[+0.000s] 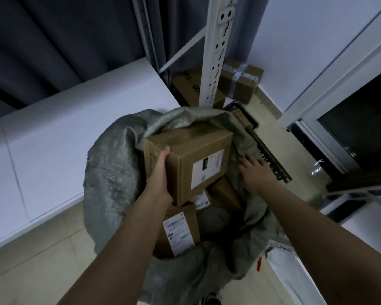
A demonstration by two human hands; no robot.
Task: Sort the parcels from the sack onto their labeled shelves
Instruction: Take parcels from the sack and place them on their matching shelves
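A grey woven sack point(110, 172) stands open on the floor below me. My left hand point(161, 172) grips the left side of a brown cardboard parcel point(198, 150) with a white label, held at the sack's mouth. My right hand point(254, 172) lies with straight fingers on the sack's right inner wall, just beside that parcel and apart from it. Deeper in the sack lie a second brown parcel point(185, 221) with a barcode label and a third brown box point(226, 192), partly hidden under the held one.
A white shelf board point(75, 128) spreads at the left, with a perforated white upright point(216, 51) behind the sack. Two cardboard boxes point(240, 82) sit on the floor by the wall. A white window frame point(339, 84) is at the right. A white padded bag point(295, 278) lies bottom right.
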